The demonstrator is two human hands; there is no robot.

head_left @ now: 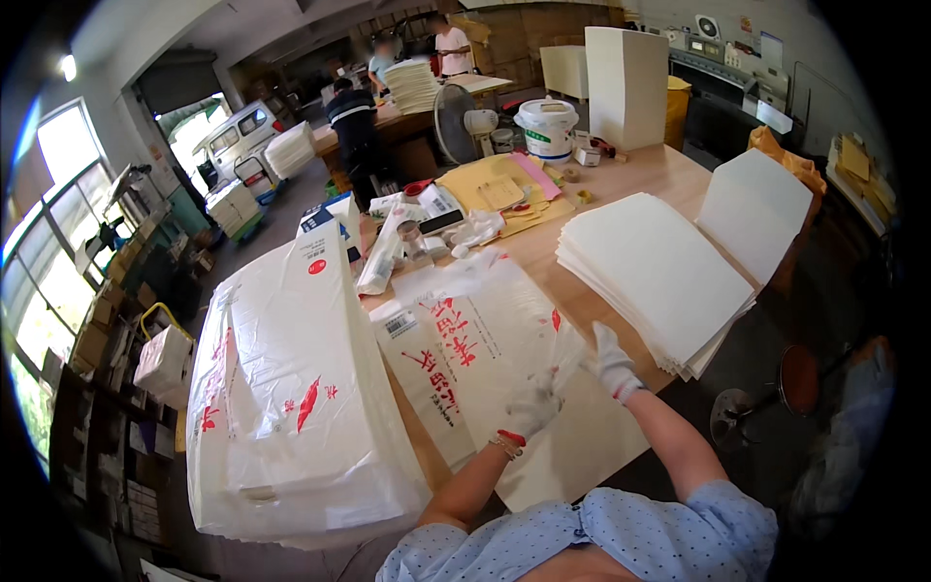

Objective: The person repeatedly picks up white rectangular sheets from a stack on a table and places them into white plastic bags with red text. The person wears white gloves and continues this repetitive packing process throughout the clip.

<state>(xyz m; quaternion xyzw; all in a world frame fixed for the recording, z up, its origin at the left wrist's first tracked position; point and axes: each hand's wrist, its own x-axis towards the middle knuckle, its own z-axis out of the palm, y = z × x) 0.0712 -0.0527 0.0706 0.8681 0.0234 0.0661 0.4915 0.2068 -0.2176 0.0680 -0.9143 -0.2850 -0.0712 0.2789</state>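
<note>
A clear plastic bag with red lettering (pixel 504 320) lies on the table in front of me, over pale sheets (pixel 582 441) that reach the near edge. My left hand (pixel 531 405), in a white glove with a red cuff, rests on the lower part of the bag, fingers spread and slightly blurred. To its right, my right hand (pixel 613 361), gloved alike, is beside the bag's right edge with its fingers stretched out. A second printed wrapper (pixel 424 378) lies partly under the bag. Between the hands, the bag's edge is hard to make out.
A large plastic-covered stack (pixel 301 388) stands at the left. White sheets (pixel 650 276) are piled at the right, beside a white panel (pixel 756 209). Farther back are yellow envelopes (pixel 499 192), a white bucket (pixel 547 131), a fan (pixel 456 124) and several people. A stool (pixel 798 378) stands right.
</note>
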